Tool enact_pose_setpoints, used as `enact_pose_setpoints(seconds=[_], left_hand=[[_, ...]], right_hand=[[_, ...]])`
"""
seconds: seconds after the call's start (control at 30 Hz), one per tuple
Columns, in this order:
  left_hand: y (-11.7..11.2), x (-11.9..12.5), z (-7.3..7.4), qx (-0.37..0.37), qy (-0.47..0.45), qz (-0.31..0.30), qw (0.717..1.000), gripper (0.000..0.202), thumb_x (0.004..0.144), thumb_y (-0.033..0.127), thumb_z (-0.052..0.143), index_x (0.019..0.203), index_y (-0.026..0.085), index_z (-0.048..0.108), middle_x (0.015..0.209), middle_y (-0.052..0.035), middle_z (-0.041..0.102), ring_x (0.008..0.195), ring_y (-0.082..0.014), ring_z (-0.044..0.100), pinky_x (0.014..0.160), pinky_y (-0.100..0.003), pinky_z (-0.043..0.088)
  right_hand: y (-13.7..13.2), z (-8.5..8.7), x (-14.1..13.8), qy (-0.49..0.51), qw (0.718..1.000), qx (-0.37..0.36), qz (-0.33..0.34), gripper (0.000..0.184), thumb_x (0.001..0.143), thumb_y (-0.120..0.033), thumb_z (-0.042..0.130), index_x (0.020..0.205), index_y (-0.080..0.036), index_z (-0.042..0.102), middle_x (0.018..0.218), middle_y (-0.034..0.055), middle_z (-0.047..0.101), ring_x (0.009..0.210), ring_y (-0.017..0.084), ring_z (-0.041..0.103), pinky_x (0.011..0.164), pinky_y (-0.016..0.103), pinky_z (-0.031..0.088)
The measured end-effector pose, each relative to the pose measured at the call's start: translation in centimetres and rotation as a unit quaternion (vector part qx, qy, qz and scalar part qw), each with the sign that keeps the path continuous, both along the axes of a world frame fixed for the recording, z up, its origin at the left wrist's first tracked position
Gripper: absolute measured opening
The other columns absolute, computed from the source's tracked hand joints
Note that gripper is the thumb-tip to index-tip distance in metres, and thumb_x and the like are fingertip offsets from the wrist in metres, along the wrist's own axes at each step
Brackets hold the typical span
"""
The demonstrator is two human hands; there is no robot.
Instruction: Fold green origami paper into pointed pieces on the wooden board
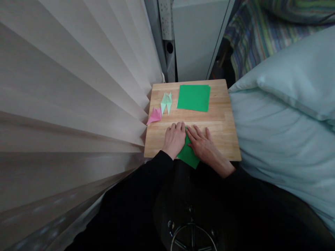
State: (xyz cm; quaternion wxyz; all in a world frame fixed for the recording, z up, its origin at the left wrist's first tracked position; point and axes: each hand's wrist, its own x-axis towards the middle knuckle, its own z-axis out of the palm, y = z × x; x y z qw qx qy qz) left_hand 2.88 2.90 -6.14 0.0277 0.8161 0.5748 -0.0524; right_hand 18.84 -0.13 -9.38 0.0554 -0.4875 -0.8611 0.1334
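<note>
A green sheet of origami paper (188, 155) lies at the front of the small wooden table (222, 139), one corner hanging over the near edge. On its left side my left hand (175, 138) presses down with curled fingers; whether they pinch the paper is hidden. My right hand (202, 144) rests flat on the paper's right side, fingers stretched out and thumb under the palm's edge. Beyond my hands lies a stack of green paper (193, 98). A pale green folded paper crane (166, 101) and a pink folded paper piece (155, 115) are at the table's left side.
A pleated curtain (104, 87) hangs against the table's left edge. To the right is a bed with light blue bedding (274, 129). A grey cabinet (197, 38) stands behind the table. Below are the legs of a wheeled stool (193, 237).
</note>
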Motion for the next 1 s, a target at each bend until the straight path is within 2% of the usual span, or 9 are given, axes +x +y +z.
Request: enact_pose_setpoints(seconds=[0.2,0.33,0.47,0.7,0.83,0.9,1.0], left_hand=[[0.2,-1.3,0.7,-0.027,-0.056,0.012,0.998,0.044,0.102,0.013,0.043,0.144,0.009,0.055,0.125,-0.0161,0.065,0.114,-0.0284,0.060,0.096,-0.040,0.052],[-0.7,-2.6,1.0,-0.052,-0.106,0.001,0.993,0.047,0.100,0.024,0.060,0.145,0.012,0.055,0.127,-0.0141,0.064,0.118,-0.0290,0.057,0.102,-0.041,0.052],[-1.1,-2.8,0.9,-0.059,-0.103,-0.010,0.993,0.044,0.096,0.028,0.068,0.138,0.015,0.061,0.128,-0.0127,0.062,0.118,-0.0299,0.056,0.100,-0.041,0.052],[-1.0,-2.3,0.5,-0.059,-0.081,-0.018,0.995,0.052,0.097,0.029,0.068,0.143,0.008,0.056,0.128,-0.0157,0.061,0.116,-0.0315,0.056,0.100,-0.042,0.052],[-1.1,-2.3,0.4,-0.053,-0.087,-0.025,0.995,0.054,0.096,0.027,0.069,0.145,0.009,0.055,0.128,-0.0163,0.061,0.115,-0.0321,0.056,0.100,-0.043,0.052],[-1.2,-2.2,0.3,-0.047,-0.108,-0.012,0.993,0.052,0.094,0.026,0.071,0.142,0.012,0.056,0.127,-0.0158,0.060,0.116,-0.0324,0.056,0.100,-0.045,0.052],[-1.1,-2.1,0.0,-0.014,-0.195,0.047,0.980,0.058,0.089,0.023,0.076,0.143,0.017,0.054,0.133,-0.0156,0.058,0.121,-0.0333,0.057,0.104,-0.048,0.050]], right_hand=[[0.1,0.6,0.0,-0.006,1.000,-0.022,-0.002,0.057,0.106,-0.023,0.035,0.163,-0.015,0.038,0.172,0.0101,0.030,0.160,0.038,0.027,0.123,0.077,0.021],[0.8,1.0,0.3,0.011,0.999,-0.051,-0.006,0.055,0.107,-0.026,0.036,0.162,-0.018,0.040,0.171,0.0086,0.033,0.159,0.036,0.029,0.123,0.076,0.024],[1.4,0.9,0.9,0.023,0.998,-0.061,-0.002,0.055,0.107,-0.022,0.036,0.161,-0.021,0.041,0.171,0.0071,0.036,0.159,0.034,0.030,0.124,0.073,0.025],[1.0,-0.1,0.9,0.014,0.999,-0.032,0.005,0.062,0.104,-0.018,0.037,0.166,-0.022,0.032,0.173,0.0074,0.030,0.160,0.035,0.027,0.124,0.075,0.020],[0.7,-0.3,0.7,0.012,1.000,-0.023,0.006,0.064,0.104,-0.018,0.036,0.167,-0.022,0.029,0.174,0.0089,0.029,0.161,0.035,0.025,0.125,0.075,0.018],[0.7,-0.2,0.7,0.013,1.000,-0.026,0.004,0.065,0.103,-0.018,0.037,0.167,-0.023,0.030,0.173,0.0091,0.029,0.161,0.035,0.025,0.125,0.074,0.018],[0.9,-0.1,0.6,0.019,0.999,-0.034,0.000,0.066,0.102,-0.016,0.040,0.166,-0.025,0.031,0.173,0.0095,0.031,0.161,0.035,0.026,0.125,0.074,0.018]])
